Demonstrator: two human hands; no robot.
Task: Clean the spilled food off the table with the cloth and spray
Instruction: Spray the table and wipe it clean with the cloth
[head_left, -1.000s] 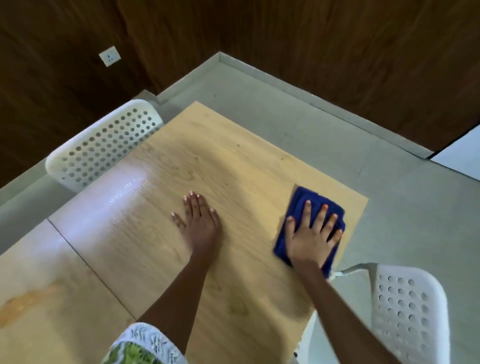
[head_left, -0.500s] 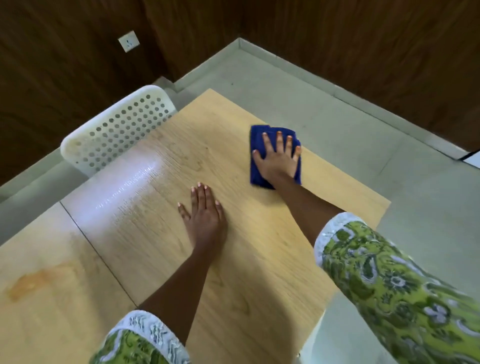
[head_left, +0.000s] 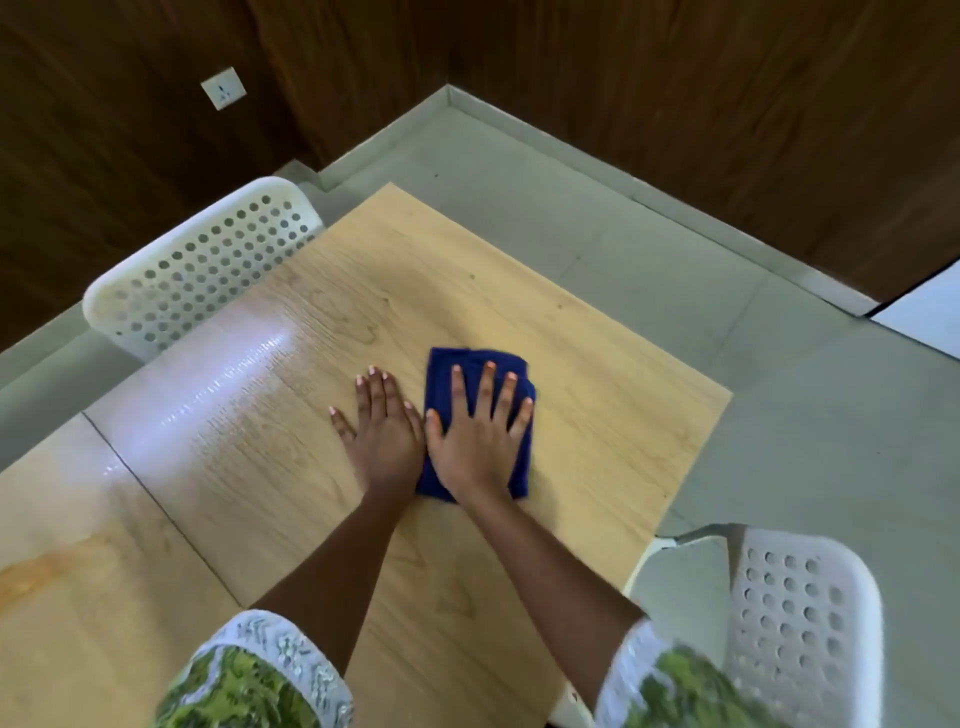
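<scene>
- Under the spread fingers of the right hand lies the folded blue cloth, pressed flat on the desk; the fingers are straight and splayed, not curled round it, likely so the whole palm bears down for wiping
- Just beside that thumb, the left hand rests palm-down on the bare wood with its fingers straight and close together, holding nothing; it seems to be there as a brace while the person leans over
- Well off to the left of both hands and nearer the person, an orange-brown stain marks the adjoining desk panel, so by my reckoning the spill there is not yet wiped
- Beyond the left fingertips a wet-looking sheen catches the light
- No spray bottle shows anywhere in view
- A white perforated chair stands past the far-left desk edge and another chair to the right of the right forearm
</scene>
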